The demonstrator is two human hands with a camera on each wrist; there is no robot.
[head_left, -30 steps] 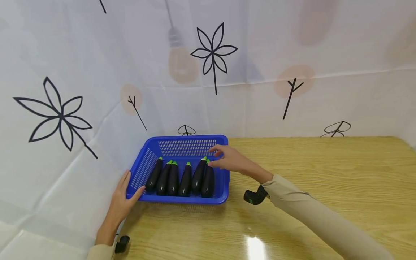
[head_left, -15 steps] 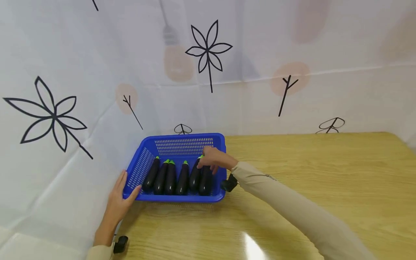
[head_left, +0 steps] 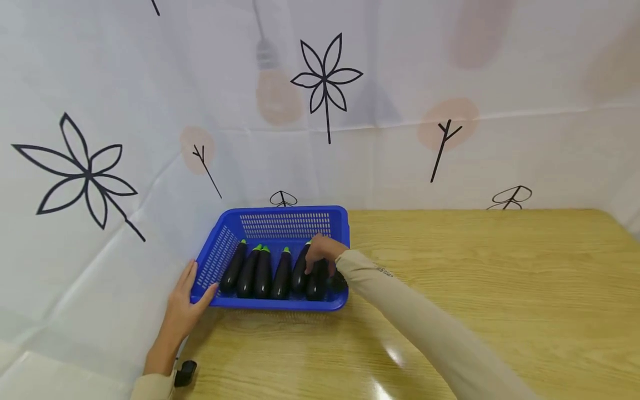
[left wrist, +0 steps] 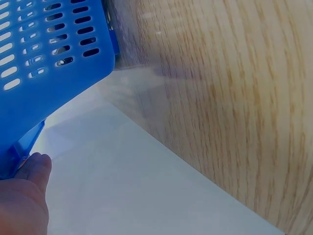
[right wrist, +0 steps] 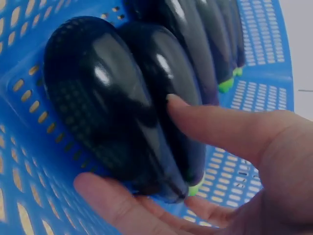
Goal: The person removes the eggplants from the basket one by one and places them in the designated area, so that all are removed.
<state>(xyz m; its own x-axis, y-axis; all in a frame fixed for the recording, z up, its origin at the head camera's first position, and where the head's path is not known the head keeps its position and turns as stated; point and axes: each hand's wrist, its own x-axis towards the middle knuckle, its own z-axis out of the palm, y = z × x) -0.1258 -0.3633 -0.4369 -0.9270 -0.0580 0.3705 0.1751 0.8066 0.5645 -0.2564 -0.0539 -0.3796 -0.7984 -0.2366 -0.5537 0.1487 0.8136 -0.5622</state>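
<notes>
My right hand (head_left: 322,256) curls round the rightmost eggplant (right wrist: 112,107) (grasp step); left hand (head_left: 187,303) steadies the basket (head_left: 280,214); next, lift clear.

My arms: beige long sleeves, small dark print on right sleeve (head_left: 385,270), unreadable; black wrist camera (head_left: 186,373), lower left of frame.

We take this for a staged recording corner: a printed white sheet (head_left: 400,139) hangs as backdrop round the far and left edges of our wooden worktop (head_left: 475,266).
</notes>
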